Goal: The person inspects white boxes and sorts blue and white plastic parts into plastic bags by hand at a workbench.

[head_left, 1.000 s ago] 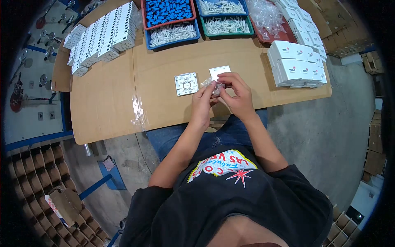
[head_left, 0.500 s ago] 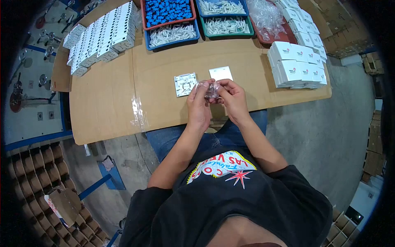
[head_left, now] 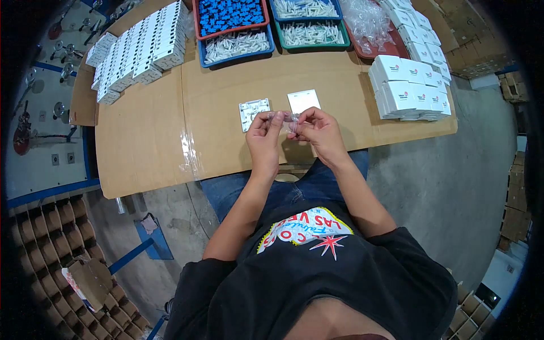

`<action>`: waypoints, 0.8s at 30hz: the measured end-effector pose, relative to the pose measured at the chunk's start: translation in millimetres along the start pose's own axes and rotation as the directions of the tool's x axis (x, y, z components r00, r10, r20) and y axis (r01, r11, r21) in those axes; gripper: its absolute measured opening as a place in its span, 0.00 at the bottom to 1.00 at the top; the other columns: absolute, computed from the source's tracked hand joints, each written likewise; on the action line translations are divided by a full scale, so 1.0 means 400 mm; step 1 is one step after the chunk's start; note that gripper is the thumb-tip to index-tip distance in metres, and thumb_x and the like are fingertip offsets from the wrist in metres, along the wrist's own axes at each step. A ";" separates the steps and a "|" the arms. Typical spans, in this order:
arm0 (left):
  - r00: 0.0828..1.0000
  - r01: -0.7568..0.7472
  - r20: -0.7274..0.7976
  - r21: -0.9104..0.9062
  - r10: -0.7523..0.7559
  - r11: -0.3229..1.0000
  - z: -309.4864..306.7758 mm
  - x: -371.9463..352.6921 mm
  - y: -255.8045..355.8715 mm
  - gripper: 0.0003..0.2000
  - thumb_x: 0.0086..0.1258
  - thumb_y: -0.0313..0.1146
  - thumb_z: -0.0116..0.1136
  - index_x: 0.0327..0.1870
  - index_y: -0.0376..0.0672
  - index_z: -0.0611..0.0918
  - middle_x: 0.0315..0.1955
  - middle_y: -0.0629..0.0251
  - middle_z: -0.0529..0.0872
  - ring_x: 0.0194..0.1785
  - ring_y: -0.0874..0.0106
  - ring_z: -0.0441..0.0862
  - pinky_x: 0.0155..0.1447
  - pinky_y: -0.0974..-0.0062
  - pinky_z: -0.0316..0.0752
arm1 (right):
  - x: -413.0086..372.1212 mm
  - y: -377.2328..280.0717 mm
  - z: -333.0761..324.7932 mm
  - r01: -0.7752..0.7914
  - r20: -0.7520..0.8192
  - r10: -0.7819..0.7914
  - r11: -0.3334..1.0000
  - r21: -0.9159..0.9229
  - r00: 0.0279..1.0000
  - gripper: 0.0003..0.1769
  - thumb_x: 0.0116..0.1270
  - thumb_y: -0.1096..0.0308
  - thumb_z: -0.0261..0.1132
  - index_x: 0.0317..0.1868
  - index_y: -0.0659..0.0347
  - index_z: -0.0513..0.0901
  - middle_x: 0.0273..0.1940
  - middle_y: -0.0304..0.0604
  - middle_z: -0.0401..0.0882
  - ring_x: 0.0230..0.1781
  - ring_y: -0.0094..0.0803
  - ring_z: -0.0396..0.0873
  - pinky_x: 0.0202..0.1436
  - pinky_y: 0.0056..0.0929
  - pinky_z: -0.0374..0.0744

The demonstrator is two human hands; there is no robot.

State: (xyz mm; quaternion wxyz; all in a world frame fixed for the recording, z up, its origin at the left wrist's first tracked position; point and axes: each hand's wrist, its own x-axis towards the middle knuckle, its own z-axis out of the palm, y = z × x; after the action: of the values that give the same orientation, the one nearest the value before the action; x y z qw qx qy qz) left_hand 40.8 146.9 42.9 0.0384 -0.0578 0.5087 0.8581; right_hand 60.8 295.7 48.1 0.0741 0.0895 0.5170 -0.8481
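Observation:
A small clear plastic bag [head_left: 288, 118] is stretched between my two hands above the near edge of the cardboard-covered table. My left hand [head_left: 264, 137] pinches one end of it, and my right hand [head_left: 323, 135] pinches the other. Whatever the bag contains is too small to make out. Just beyond my left fingers lies a square white plate with moulded fittings [head_left: 250, 110], its near part hidden by that hand. A smooth white square cover [head_left: 304, 99] lies flat beyond my right fingers.
Stacked white boxlike units [head_left: 141, 48] stand at the back left. At the back are a red tray of blue pieces [head_left: 195, 20], blue [head_left: 210, 65] and green [head_left: 317, 50] trays of white plugs, and a tray of clear bags [head_left: 368, 55]. White printed covers [head_left: 402, 96] are stacked right.
My hands have drawn slightly apart, the left shifting left, and the plastic bag is now pulled out lengthwise between them. My left hand covers more of the fitted plate.

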 end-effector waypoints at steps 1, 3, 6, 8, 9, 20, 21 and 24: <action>1.000 -0.019 0.010 0.004 0.019 1.000 0.002 -0.001 0.002 0.05 0.78 0.30 0.64 0.43 0.39 0.82 0.43 0.60 0.91 0.47 0.78 0.84 0.56 0.78 0.76 | -0.002 -0.003 0.001 -0.005 0.001 0.005 1.000 -0.007 1.000 0.08 0.72 0.78 0.69 0.49 0.69 0.81 0.42 0.46 0.87 0.40 0.33 0.90 0.45 0.28 0.89; 0.999 -0.033 0.006 0.033 0.032 0.999 0.006 -0.002 0.005 0.05 0.78 0.30 0.64 0.43 0.39 0.82 0.43 0.60 0.91 0.47 0.77 0.85 0.56 0.78 0.76 | -0.004 0.001 -0.001 -0.014 -0.024 0.014 1.000 -0.008 1.000 0.09 0.72 0.77 0.68 0.50 0.70 0.82 0.42 0.47 0.87 0.40 0.34 0.90 0.45 0.28 0.89; 0.998 -0.056 0.005 0.051 0.055 0.997 0.007 -0.002 0.004 0.05 0.78 0.30 0.64 0.44 0.38 0.82 0.43 0.60 0.91 0.48 0.77 0.85 0.56 0.78 0.77 | -0.007 -0.009 0.009 -0.031 -0.075 0.029 0.999 -0.023 0.997 0.11 0.73 0.76 0.68 0.52 0.71 0.85 0.43 0.47 0.88 0.41 0.34 0.90 0.46 0.29 0.89; 0.998 -0.064 0.008 0.041 0.064 0.997 0.008 -0.001 0.003 0.05 0.78 0.30 0.64 0.44 0.38 0.82 0.44 0.59 0.91 0.48 0.77 0.85 0.56 0.78 0.77 | -0.008 -0.012 0.010 -0.038 -0.103 0.034 0.999 -0.038 0.994 0.12 0.73 0.76 0.68 0.54 0.71 0.85 0.43 0.47 0.88 0.41 0.34 0.90 0.46 0.29 0.89; 0.997 -0.071 0.006 0.033 0.071 0.997 0.008 0.001 0.003 0.05 0.78 0.30 0.64 0.45 0.38 0.82 0.44 0.59 0.91 0.48 0.76 0.85 0.56 0.78 0.77 | -0.007 -0.010 0.005 -0.065 -0.092 0.064 0.998 -0.004 0.994 0.12 0.73 0.75 0.68 0.54 0.71 0.85 0.45 0.48 0.88 0.42 0.35 0.90 0.47 0.30 0.89; 0.996 -0.048 0.084 0.075 0.042 0.996 0.004 -0.003 0.005 0.06 0.79 0.31 0.63 0.45 0.38 0.81 0.45 0.56 0.91 0.48 0.73 0.87 0.58 0.75 0.78 | 0.005 -0.004 -0.040 -0.275 0.105 0.258 0.937 0.215 0.960 0.10 0.73 0.75 0.67 0.51 0.71 0.86 0.48 0.51 0.88 0.45 0.38 0.90 0.49 0.34 0.91; 0.995 -0.047 0.093 0.087 0.039 0.995 0.006 -0.003 0.007 0.06 0.78 0.31 0.63 0.44 0.38 0.82 0.44 0.58 0.91 0.47 0.75 0.87 0.56 0.76 0.79 | 0.008 0.000 -0.043 -0.286 0.082 0.275 0.938 0.195 0.958 0.11 0.73 0.74 0.68 0.51 0.72 0.85 0.47 0.51 0.88 0.45 0.38 0.90 0.48 0.34 0.91; 0.992 -0.060 0.116 0.127 0.045 0.990 0.006 -0.003 0.012 0.06 0.78 0.31 0.64 0.44 0.37 0.83 0.43 0.59 0.92 0.45 0.76 0.87 0.53 0.78 0.79 | 0.016 0.012 -0.051 -0.280 0.034 0.278 0.949 0.142 0.960 0.11 0.72 0.74 0.69 0.51 0.73 0.85 0.46 0.51 0.88 0.44 0.38 0.90 0.46 0.34 0.91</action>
State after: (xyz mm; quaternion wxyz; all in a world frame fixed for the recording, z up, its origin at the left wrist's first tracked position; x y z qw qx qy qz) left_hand 41.1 146.6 48.3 0.0481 0.0068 0.5620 0.8257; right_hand 57.2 311.6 33.1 0.1901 0.1610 0.4352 -0.8652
